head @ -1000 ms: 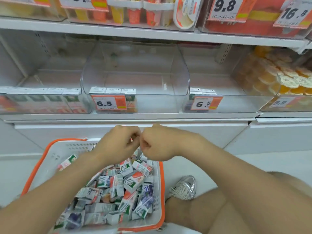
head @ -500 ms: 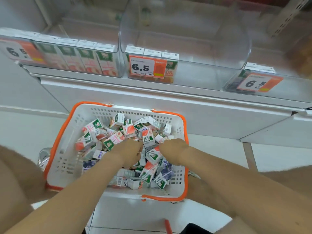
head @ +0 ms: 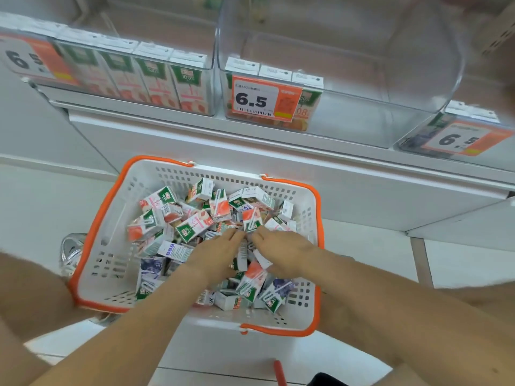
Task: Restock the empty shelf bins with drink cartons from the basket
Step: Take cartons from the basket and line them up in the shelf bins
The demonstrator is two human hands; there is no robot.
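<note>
L hand (head: pixel 220 253): palm down over the basket (head: pixel 93 235), fingers near straight, tips resting on the loose cartons (head: pixel 192 227). No grip visible, tho the palm side is hidden. R hand (head: pixel 281 252): same pose, fingers stretched toward 10 o'clock, tips on the heap and almost meeting the L tips. Just past both sets of tips, at 12 o'clock, a straw carton (head: pixel 252 218) stands on end, long axis approx 12–6, orange end up. Rest of the heap lies every which way.

Basket sits on the floor at frame centre, below the shelf. Left bin (head: pixel 133 79), 10 o'clock: row of cartons upright, fronts facing out. Middle bin (head: pixel 348 87), 12 o'clock: three upright cartons in its left front corner, behind a 6.5 price tag (head: pixel 260 100). Right bin (head: pixel 409 140), 2 o'clock: cut off by the frame edge, contents blurred. Shoe (head: pixel 69 250), 9 o'clock: half hidden behind the basket.
</note>
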